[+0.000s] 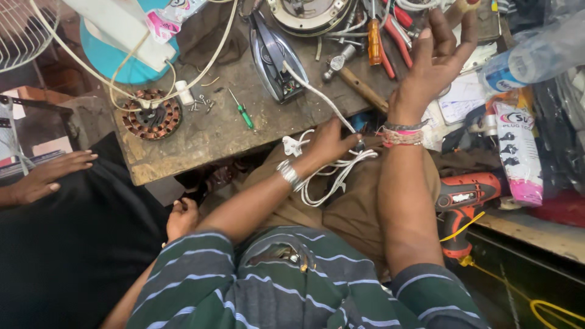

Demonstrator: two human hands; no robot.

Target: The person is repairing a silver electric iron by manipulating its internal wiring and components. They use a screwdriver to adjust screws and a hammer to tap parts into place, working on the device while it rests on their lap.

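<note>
My left hand [329,142] is closed around a white power cord [317,97] at the near edge of the wooden workbench [201,137]. The cord runs up to a grey and black clothes iron [277,58] lying on the bench. Loose loops of cord and a white plug [293,146] hang over my lap. My right hand [436,58] is raised over the tools at the bench's back right, fingers spread, holding nothing. It is nearest a hammer [353,78], an orange-handled screwdriver [373,38] and red-handled pliers [397,35].
A copper-wound motor stator [151,116], small screws and a green screwdriver [242,112] lie on the bench's left part. An orange drill [466,200], a pink packet [519,149] and a plastic bottle [536,55] sit right. Another person's hands [49,175] [183,217] rest at left.
</note>
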